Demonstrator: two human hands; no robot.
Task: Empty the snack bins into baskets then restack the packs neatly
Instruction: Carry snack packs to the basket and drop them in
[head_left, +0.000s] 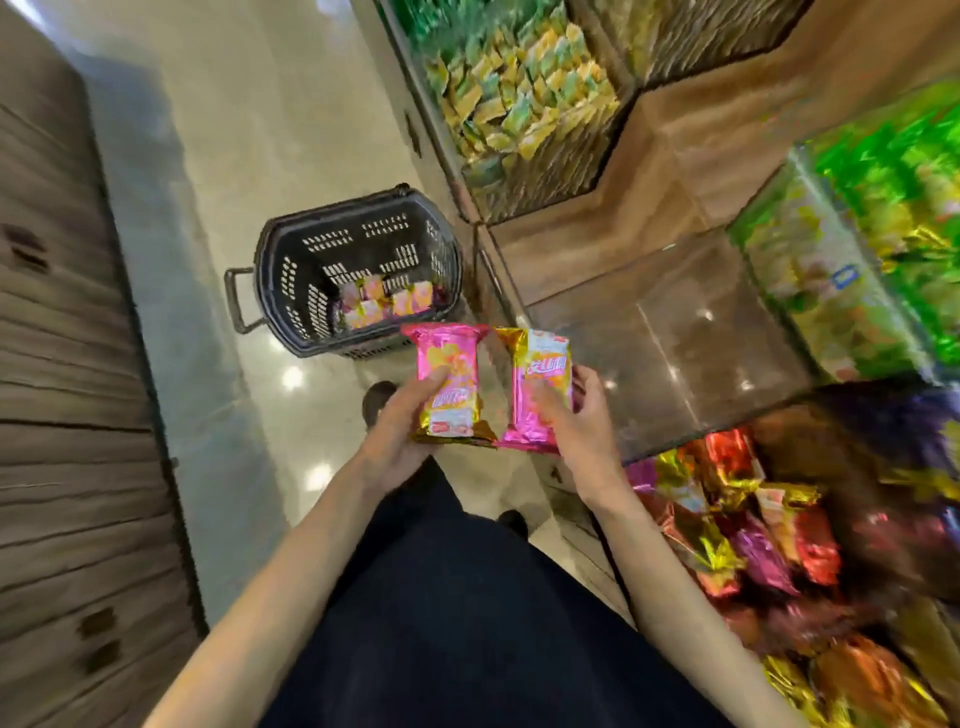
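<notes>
Dark clothing (467, 623) fills the bottom, forearms reaching out over the floor. Clear bin (675, 343) at right looks bare inside, so likely the one being emptied; neighbouring bin (753, 530) below it is full of mixed foil packs. Black basket (270, 244) sits on the floor just beside the shelf front, near enough to drop into, with a few pink-yellow packs (384, 304) already at its bottom. Two more are held side by side above the floor, short of the basket: left pack (449, 379) and right pack (540, 389), edges nearly touching, faces up, probably being carried over together. Left hand (400, 426) grips its pack, thumb across the front. Right hand (587, 431) pinches its pack, thumb on the front, fingers curled round the far edge.
</notes>
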